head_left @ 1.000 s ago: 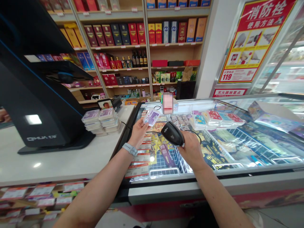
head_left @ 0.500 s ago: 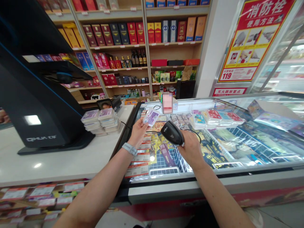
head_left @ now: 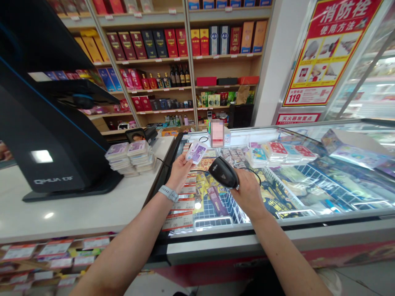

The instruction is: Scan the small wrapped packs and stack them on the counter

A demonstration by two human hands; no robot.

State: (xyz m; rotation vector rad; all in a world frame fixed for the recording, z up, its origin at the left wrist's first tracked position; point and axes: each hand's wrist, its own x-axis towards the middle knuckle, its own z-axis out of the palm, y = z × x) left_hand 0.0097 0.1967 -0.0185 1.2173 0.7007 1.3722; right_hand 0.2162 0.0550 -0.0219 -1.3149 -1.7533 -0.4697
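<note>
From where I sat, I could not read the small pack in the left hand, because its words were too tiny. The right hand hid the lower end of the scanner. A blurry patch covered the front of a box at the back of the freezer. The price tags were too small to read. The top edge cut off the red poster and the top shelf. The left edge cut off the black till.
</note>
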